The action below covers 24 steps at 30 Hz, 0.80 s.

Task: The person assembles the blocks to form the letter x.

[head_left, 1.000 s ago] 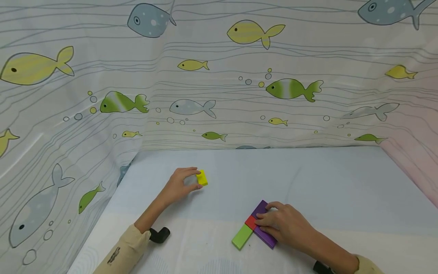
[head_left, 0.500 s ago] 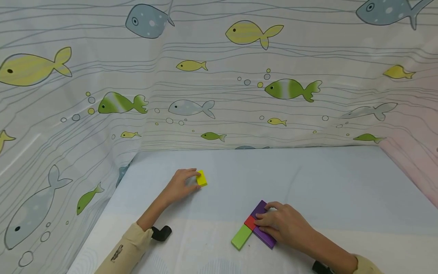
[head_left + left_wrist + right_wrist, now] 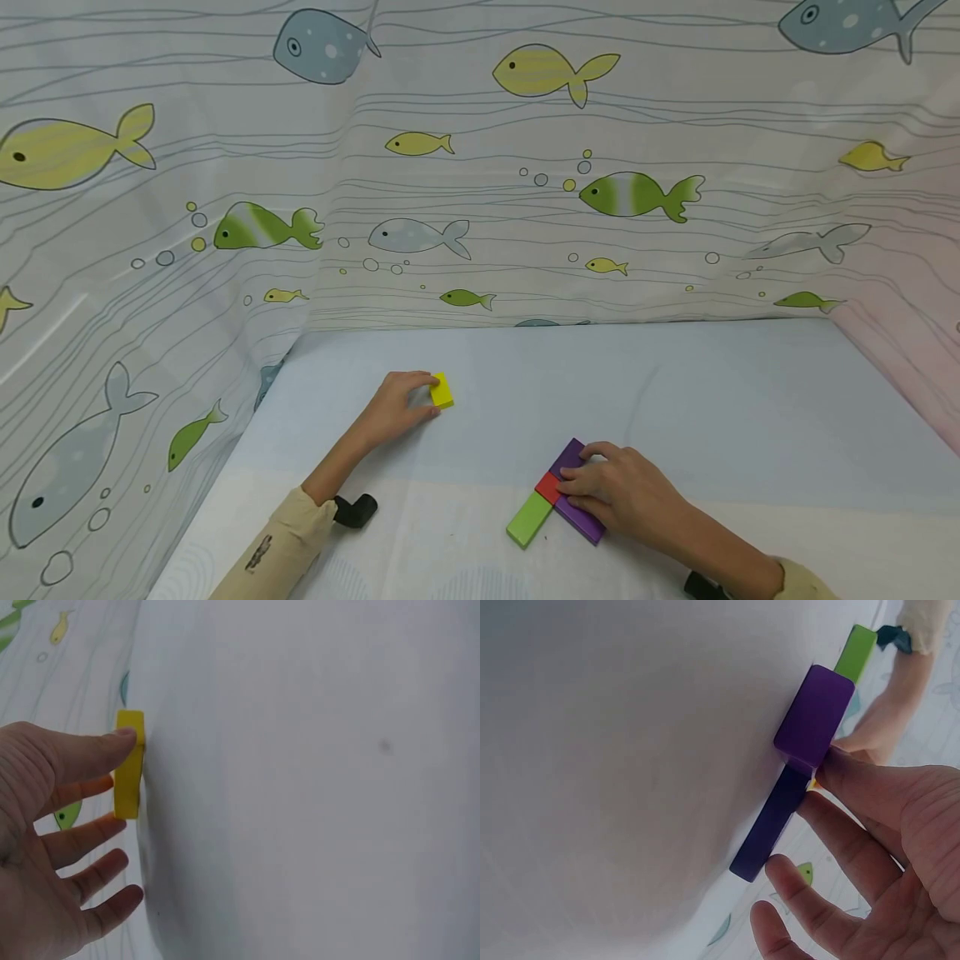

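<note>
At the back left, my left hand [image 3: 397,408] pinches a small yellow block [image 3: 442,391] by its two ends; the left wrist view shows the thumb laid on the yellow block's face [image 3: 129,780]. My right hand [image 3: 637,496] holds the corner of a row of flat blocks, its fingertips at two purple blocks and a red one. The far purple block [image 3: 566,456], the small red block [image 3: 547,487] and the light green block [image 3: 528,519] run in a slanted line. A second purple block [image 3: 581,522] angles off toward the front right, partly under the hand.
A pale cloth covers the table [image 3: 697,392]. Behind and to the left hangs a fish-print curtain [image 3: 450,192], with a pink stretch at right. Black wrist devices [image 3: 355,511] sit by both sleeves.
Both hands keep nearly the same places and holds. The yellow block tilts slightly in my left hand, which has shifted a little toward the front.
</note>
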Motion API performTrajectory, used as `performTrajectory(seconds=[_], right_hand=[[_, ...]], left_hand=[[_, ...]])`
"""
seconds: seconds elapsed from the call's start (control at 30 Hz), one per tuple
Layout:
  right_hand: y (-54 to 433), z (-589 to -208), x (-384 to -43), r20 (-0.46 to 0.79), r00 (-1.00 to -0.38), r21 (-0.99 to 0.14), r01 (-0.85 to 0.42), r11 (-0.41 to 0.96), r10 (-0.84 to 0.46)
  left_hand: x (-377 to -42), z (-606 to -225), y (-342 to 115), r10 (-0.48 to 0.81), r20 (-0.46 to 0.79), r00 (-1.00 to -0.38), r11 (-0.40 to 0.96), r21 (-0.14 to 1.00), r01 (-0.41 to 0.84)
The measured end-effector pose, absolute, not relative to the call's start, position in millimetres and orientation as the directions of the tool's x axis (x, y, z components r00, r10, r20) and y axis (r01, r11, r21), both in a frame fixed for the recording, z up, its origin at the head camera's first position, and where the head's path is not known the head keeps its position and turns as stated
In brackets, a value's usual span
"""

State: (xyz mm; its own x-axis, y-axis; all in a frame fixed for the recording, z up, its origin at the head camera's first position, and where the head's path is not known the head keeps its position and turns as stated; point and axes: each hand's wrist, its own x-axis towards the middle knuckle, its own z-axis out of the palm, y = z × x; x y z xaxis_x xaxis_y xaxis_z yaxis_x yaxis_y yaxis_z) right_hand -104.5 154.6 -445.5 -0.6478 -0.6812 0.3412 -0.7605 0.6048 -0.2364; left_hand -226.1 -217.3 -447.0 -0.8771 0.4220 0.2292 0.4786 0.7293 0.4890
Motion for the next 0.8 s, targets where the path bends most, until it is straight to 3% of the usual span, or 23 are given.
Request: performTrajectory(seconds=[0.27,0.5,0.8], right_hand=[[154,-444,-105,0.331,-0.651,-0.236,-0.758,0.608,-0.683],[155,-444,-103,0.342,-0.643,-0.231,-0.765,0.602,-0.685],[154,-445,-103,0.337,-0.650,-0.235,-0.759,0.607,-0.681]], left_hand=[[-225,-446,-215,0.438,0.279,-0.855,0.710,0.475,0.519],[-219,-440,-210,0.412,0.215,-0.885,0.754,0.464,0.464],[-213,-435,-205,0.427,0.211,-0.879,0.748,0.463,0.475]])
